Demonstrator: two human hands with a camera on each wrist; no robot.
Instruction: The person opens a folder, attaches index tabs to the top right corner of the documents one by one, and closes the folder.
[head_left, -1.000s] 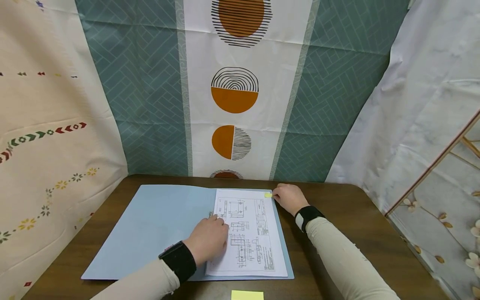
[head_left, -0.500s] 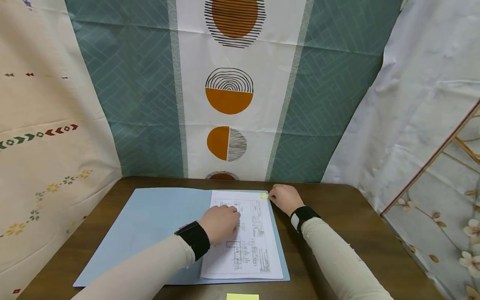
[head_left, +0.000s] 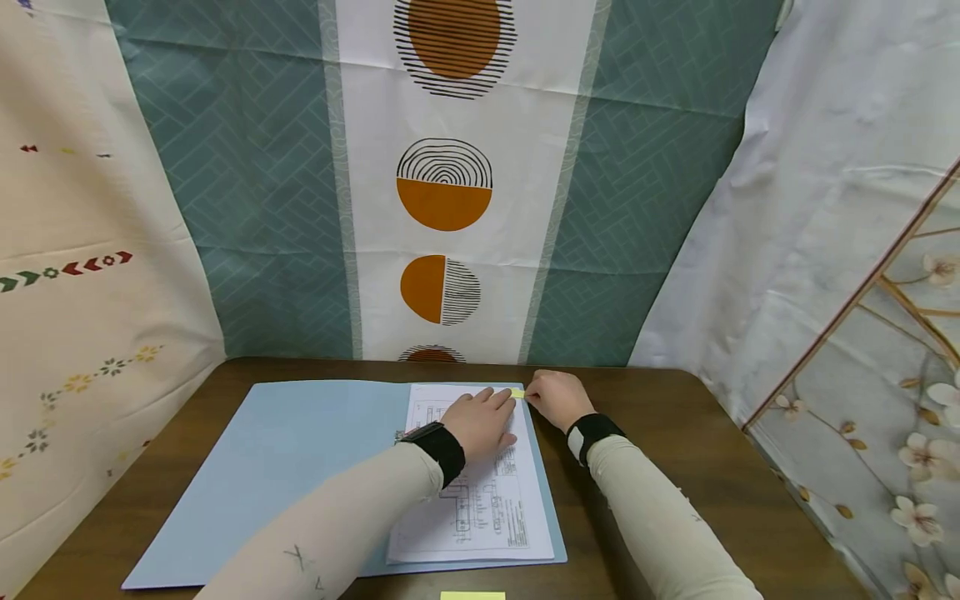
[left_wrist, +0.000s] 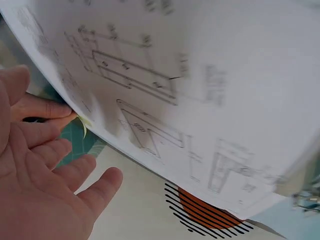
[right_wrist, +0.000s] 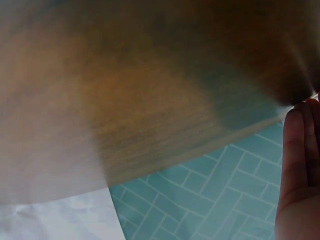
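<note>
A light blue folder (head_left: 315, 467) lies spread on the table, with printed sheets of technical drawings (head_left: 517, 517) on its right side. A small yellow sticky note (head_left: 517, 393) juts from the sheets' top right corner. My right hand (head_left: 558, 400) pinches its outer end at the paper's edge; the left wrist view shows those fingertips at the yellow strip (left_wrist: 85, 122). My left hand (head_left: 482, 423) is over the upper part of the sheets, fingers extended and slightly spread, fingertips close to the note. Whether they touch the paper cannot be told.
A yellow sticky pad (head_left: 472, 595) lies at the front edge, partly out of view. Metal folder hardware (left_wrist: 306, 200) sits by the fold. The brown wooden table (head_left: 660, 483) reaches a patterned cloth (head_left: 442, 167) at the back.
My left hand has moved right and up across the sheets, from their left edge towards the yellow note, and its fingers have straightened. My right hand stays at the note. The head view has shifted slightly.
</note>
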